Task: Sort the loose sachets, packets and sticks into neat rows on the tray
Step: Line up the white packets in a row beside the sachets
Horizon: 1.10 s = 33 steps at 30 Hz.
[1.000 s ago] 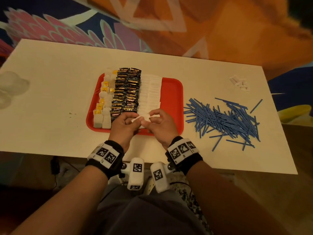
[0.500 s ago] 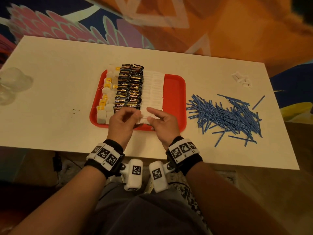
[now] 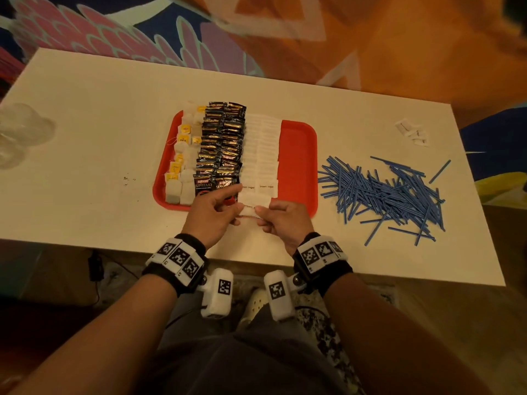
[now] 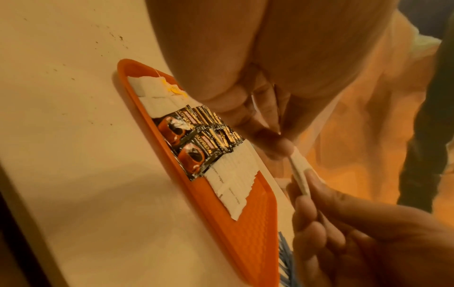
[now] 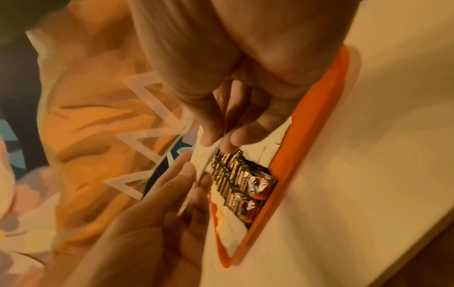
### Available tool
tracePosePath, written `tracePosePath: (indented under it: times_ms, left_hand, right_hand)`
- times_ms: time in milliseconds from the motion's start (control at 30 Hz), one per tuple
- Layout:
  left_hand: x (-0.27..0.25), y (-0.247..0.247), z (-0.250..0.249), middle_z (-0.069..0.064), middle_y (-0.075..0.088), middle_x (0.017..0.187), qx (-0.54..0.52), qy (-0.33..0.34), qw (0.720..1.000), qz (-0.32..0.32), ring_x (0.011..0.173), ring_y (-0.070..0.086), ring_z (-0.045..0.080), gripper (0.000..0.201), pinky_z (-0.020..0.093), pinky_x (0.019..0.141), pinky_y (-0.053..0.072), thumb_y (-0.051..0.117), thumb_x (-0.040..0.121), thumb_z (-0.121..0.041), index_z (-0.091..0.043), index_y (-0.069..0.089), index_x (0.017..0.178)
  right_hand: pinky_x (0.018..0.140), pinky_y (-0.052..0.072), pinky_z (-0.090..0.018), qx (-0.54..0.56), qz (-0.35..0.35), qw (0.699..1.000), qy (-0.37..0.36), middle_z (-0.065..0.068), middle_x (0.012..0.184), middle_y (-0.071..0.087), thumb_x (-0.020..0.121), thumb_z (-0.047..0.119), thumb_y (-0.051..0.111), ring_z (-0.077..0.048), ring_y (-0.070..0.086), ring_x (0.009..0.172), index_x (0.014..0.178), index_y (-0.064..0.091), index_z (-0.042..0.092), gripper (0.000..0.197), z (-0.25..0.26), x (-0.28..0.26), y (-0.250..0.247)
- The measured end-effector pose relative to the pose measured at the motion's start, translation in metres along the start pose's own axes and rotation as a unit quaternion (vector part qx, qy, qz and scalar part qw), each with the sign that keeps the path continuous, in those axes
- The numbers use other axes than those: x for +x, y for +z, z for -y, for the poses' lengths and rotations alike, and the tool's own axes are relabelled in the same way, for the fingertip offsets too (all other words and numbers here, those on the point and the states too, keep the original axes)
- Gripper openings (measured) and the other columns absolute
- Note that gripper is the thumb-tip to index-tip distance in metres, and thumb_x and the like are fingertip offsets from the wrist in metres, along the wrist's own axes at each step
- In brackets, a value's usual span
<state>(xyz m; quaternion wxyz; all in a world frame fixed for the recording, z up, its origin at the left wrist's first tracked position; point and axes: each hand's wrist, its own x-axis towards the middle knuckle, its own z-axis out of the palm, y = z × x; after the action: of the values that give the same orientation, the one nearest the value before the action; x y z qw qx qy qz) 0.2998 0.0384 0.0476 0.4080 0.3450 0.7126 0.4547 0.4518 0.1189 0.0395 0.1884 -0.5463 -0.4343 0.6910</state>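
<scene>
On the far left of the table [image 3: 85,138] we note clear, glossy cups [image 3: 20,135], blurred. The tray [image 3: 299,155] is red moulded plastic with rounded corners and a raised rim. Its left row holds soft white tea bags [image 3: 182,166] with yellow tags; next lie two rows of shiny black coffee packets [image 3: 222,143], overlapped; next two rows of flat white paper sugar sachets [image 3: 262,149]. The tray's right strip is bare.

We find the left hand [image 3: 211,215] at the tray's near edge, fingers curled, pinching one end of a white sachet [image 3: 247,212]. The right hand [image 3: 285,220] pinches the other end between thumb and forefinger. The sachet is held just above the near rim, in front of the sugar rows.

To the right of the tray, thin blue sticks [image 3: 382,192] lie in a loose, crossed heap on the table. Beyond them, near the far right corner, we see a few small white packets [image 3: 410,132]. The table is matt white, lightly specked. Below it lies a patterned orange, pink and blue rug [image 3: 285,38].
</scene>
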Motion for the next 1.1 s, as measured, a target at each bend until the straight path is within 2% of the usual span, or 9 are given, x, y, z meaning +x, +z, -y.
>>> tracePosePath:
  times_ms: [67, 133, 233, 300, 433, 533, 700, 900, 1100]
  left_hand:
    - [0.009, -0.007, 0.007, 0.004, 0.070, 0.110, 0.060, -0.009, 0.998, -0.036, 0.076, 0.070, 0.014, 0.037, 0.034, 0.075, 0.061, 0.068, 0.092, -0.011, -0.023, 0.065, 0.128]
    - [0.019, -0.016, 0.013, 0.003, 0.066, 0.121, 0.162, 0.018, 0.986, -0.046, 0.097, 0.067, 0.019, 0.035, 0.036, 0.090, 0.056, 0.066, 0.093, -0.014, -0.021, 0.066, 0.127]
    - [0.033, -0.024, 0.016, 0.003, 0.057, 0.137, 0.350, 0.083, 0.932, 0.050, 0.120, 0.056, 0.023, 0.039, 0.036, 0.104, 0.045, 0.060, 0.096, -0.017, -0.018, 0.059, 0.135]
    - [0.044, -0.025, 0.014, -0.002, 0.046, 0.147, 0.437, 0.101, 0.882, 0.141, 0.122, 0.054, 0.025, 0.044, 0.039, 0.101, 0.047, 0.053, 0.099, -0.019, -0.022, 0.051, 0.142]
    - [0.064, -0.023, 0.011, -0.006, 0.025, 0.158, 0.547, 0.126, 0.786, 0.261, 0.112, 0.059, 0.026, 0.050, 0.036, 0.087, 0.049, 0.045, 0.102, -0.025, -0.030, 0.035, 0.151]
    - [0.077, -0.019, 0.012, -0.011, 0.018, 0.161, 0.592, 0.124, 0.739, 0.296, 0.114, 0.058, 0.025, 0.057, 0.037, 0.085, 0.051, 0.047, 0.099, -0.020, -0.029, 0.031, 0.153]
    - [0.094, -0.018, 0.019, -0.011, 0.017, 0.162, 0.621, 0.125, 0.696, 0.339, 0.116, 0.058, 0.027, 0.063, 0.043, 0.086, 0.051, 0.052, 0.096, -0.018, -0.026, 0.027, 0.154]
    - [0.102, -0.018, 0.020, -0.010, 0.017, 0.162, 0.635, 0.128, 0.664, 0.373, 0.117, 0.058, 0.027, 0.064, 0.045, 0.088, 0.052, 0.051, 0.096, -0.017, -0.027, 0.026, 0.154]
    - [0.104, -0.020, 0.024, -0.007, 0.024, 0.160, 0.634, 0.150, 0.653, 0.386, 0.112, 0.059, 0.027, 0.057, 0.043, 0.083, 0.052, 0.053, 0.096, -0.018, -0.025, 0.036, 0.149]
  right_hand:
    - [0.063, 0.055, -0.022, -0.045, -0.035, 0.998, 0.006, -0.009, 0.090, 0.073, 0.085, 0.011, 0.075, -0.010, 0.068, 0.066, 0.110, 0.067, 0.000, 0.028, -0.004, 0.012, -0.004]
    - [0.065, 0.057, -0.022, -0.085, -0.050, 0.995, 0.015, -0.007, 0.089, 0.072, 0.086, 0.010, 0.073, -0.012, 0.069, 0.070, 0.112, 0.065, 0.000, 0.028, -0.005, 0.025, -0.009]
    - [0.071, 0.059, -0.025, -0.165, -0.074, 0.983, 0.028, -0.005, 0.088, 0.071, 0.088, 0.014, 0.072, -0.014, 0.069, 0.073, 0.106, 0.064, 0.011, 0.020, -0.007, 0.047, -0.012]
    - [0.081, 0.059, -0.037, -0.244, -0.099, 0.964, 0.034, -0.004, 0.098, 0.072, 0.085, 0.026, 0.073, -0.020, 0.070, 0.087, 0.104, 0.066, 0.018, 0.021, -0.010, 0.059, -0.010]
    - [0.073, 0.054, -0.029, -0.309, -0.095, 0.946, 0.039, 0.001, 0.107, 0.068, 0.089, 0.028, 0.069, -0.014, 0.064, 0.091, 0.109, 0.066, 0.018, 0.023, -0.008, 0.075, 0.001]
    - [0.092, 0.052, -0.040, -0.351, -0.112, 0.929, 0.038, -0.002, 0.111, 0.069, 0.087, 0.034, 0.069, -0.020, 0.064, 0.102, 0.106, 0.068, 0.019, 0.024, -0.004, 0.085, 0.014]
    - [0.090, 0.046, -0.030, -0.359, -0.134, 0.922, 0.048, -0.007, 0.114, 0.069, 0.090, 0.031, 0.066, -0.026, 0.063, 0.108, 0.112, 0.068, 0.014, 0.028, -0.004, 0.097, 0.024]
    - [0.095, 0.051, -0.039, -0.372, -0.146, 0.914, 0.067, 0.001, 0.110, 0.069, 0.086, 0.037, 0.070, -0.020, 0.064, 0.104, 0.102, 0.067, 0.025, 0.020, -0.006, 0.107, 0.035]
    - [0.091, 0.049, -0.031, -0.399, -0.160, 0.901, 0.061, -0.002, 0.108, 0.069, 0.086, 0.035, 0.072, -0.022, 0.062, 0.104, 0.095, 0.064, 0.023, 0.017, -0.013, 0.113, 0.035]
